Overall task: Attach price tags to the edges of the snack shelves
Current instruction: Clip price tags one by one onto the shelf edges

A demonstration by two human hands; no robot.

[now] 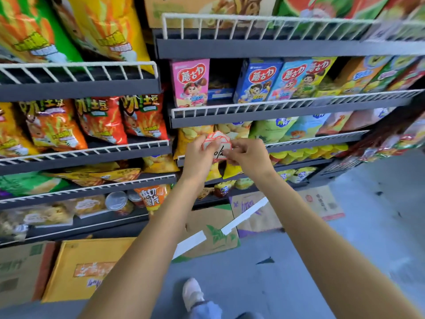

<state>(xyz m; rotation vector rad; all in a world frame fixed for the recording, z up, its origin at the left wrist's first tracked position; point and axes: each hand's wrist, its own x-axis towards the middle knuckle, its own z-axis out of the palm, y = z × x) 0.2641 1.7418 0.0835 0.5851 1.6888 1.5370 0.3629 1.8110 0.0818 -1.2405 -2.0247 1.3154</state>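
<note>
Both hands meet in front of the right-hand snack shelves. My left hand (199, 155) grips a small stack of red-and-white price tags (216, 140), fanned out above its fingers. My right hand (247, 155) pinches the front tag (219, 152), which bears black handwriting, at its right edge. The tags hover in front of a grey shelf edge (299, 147) with a white wire rail, beside yellow chip bags (195, 134). Whether the tag touches the shelf is hidden by my fingers.
Grey shelves with white wire rails (276, 104) hold snack boxes above and chip bags at left (99, 120). Cardboard boxes (87, 268) and flattened cartons (253, 215) lie on the grey floor below. My white shoe (192, 293) stands near the bottom.
</note>
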